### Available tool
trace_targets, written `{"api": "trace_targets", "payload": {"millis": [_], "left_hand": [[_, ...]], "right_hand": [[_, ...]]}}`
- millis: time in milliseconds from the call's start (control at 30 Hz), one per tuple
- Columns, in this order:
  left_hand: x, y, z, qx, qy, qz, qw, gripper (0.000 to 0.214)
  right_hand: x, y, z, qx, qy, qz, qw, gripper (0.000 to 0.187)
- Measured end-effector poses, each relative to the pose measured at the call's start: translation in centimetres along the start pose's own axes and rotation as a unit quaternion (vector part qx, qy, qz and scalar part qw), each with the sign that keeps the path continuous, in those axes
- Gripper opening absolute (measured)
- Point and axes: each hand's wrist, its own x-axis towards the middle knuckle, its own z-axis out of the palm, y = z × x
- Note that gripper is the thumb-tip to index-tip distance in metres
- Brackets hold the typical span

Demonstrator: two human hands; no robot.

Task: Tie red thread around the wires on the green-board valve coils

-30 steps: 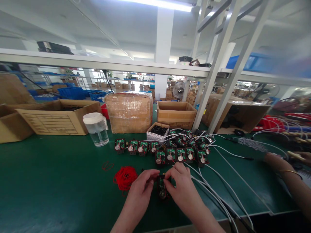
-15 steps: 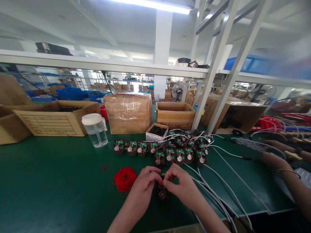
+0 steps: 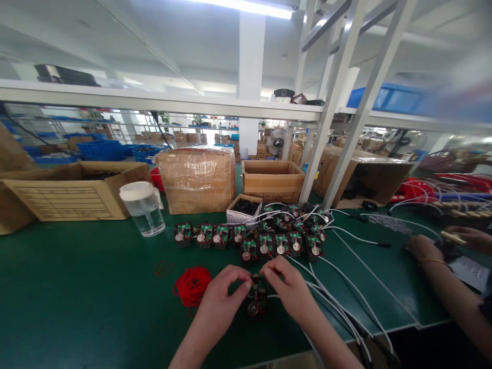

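Observation:
A small black module with a green circuit board, a round metal disc and red wires (image 3: 257, 298) sits on the bench between my hands. My left hand (image 3: 225, 294) is at its upper left, thumb and forefinger pinched close to its top edge. My right hand (image 3: 288, 284) is at its upper right, with thumb and forefinger also pinched together. Whatever is between either pair of fingertips is too small to make out. A bundle of red wires (image 3: 192, 287) lies just left of my left hand. Behind my hands stand several similar modules (image 3: 265, 245) in rows, some with white cables.
A lidded water jug (image 3: 143, 209) stands at the left. Cardboard boxes (image 3: 197, 182) line the back, with a small box of black parts (image 3: 245, 207) in front. White cables (image 3: 338, 307) run along the right. A co-worker's hands (image 3: 426, 251) hold something at far right.
My hands have parted slightly at the fingertips, uncovering more of the module's green board. The view has shifted a little to the right. The co-worker's hands have moved.

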Motion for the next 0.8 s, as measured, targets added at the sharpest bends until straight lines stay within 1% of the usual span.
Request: {"api": "trace_targets", "payload": {"millis": [100,233,367,467,600,800], "left_hand": [[-0.1,-0.3,0.0,-0.009,0.001,-0.006,1.000,0.016],[-0.1,-0.4,0.0,-0.018,-0.004,-0.007,1.000,0.016],[0.0,-0.1,-0.1,-0.025,0.001,-0.006,1.000,0.016],[0.0,-0.1,-0.2,-0.022,0.006,-0.007,1.000,0.016],[-0.2,-0.1,-0.2,-0.003,0.016,-0.014,1.000,0.017],[-0.5,0.3,0.1,0.017,0.041,-0.024,0.999,0.018]], "right_hand": [[-0.6,0.1,-0.4,-0.003,-0.003,0.006,1.000,0.019],[-1.2,-0.6,-0.2,-0.003,-0.031,0.017,0.999,0.008],[-1.3,-1.2,0.2,-0.010,-0.041,0.011,0.999,0.013],[-1.3,-1.4,0.2,-0.008,-0.034,0.001,0.999,0.013],[-1.1,-1.2,-0.1,-0.015,-0.022,0.005,1.000,0.012],[-0.5,-0.3,0.2,-0.092,0.014,0.019,0.995,0.010]]}}
